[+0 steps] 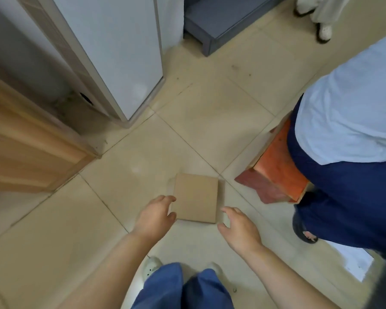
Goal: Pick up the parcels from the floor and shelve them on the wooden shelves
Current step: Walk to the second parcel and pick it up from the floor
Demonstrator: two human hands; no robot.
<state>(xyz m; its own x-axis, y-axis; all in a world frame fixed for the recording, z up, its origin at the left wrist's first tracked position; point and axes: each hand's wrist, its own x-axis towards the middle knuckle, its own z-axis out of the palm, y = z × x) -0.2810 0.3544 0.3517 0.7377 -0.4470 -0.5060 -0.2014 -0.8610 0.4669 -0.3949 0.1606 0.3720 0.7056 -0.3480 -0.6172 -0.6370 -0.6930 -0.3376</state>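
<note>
A flat brown cardboard parcel (195, 197) lies on the beige tiled floor in front of me. My left hand (156, 216) hovers at its left edge with fingers apart, fingertips at or just touching the side. At the parcel's near right corner is my right hand (237, 227), also spread and holding nothing. The wooden shelf unit (29, 150) stands at the left, with only its side panel showing.
A tall white appliance (118, 52) stands behind the shelf unit. At right a person in a white top and dark blue trousers (348, 157) sits on a red wooden stool (274, 172). A grey platform (227, 21) and another person's feet are far back. White paper (354, 262) lies on the floor.
</note>
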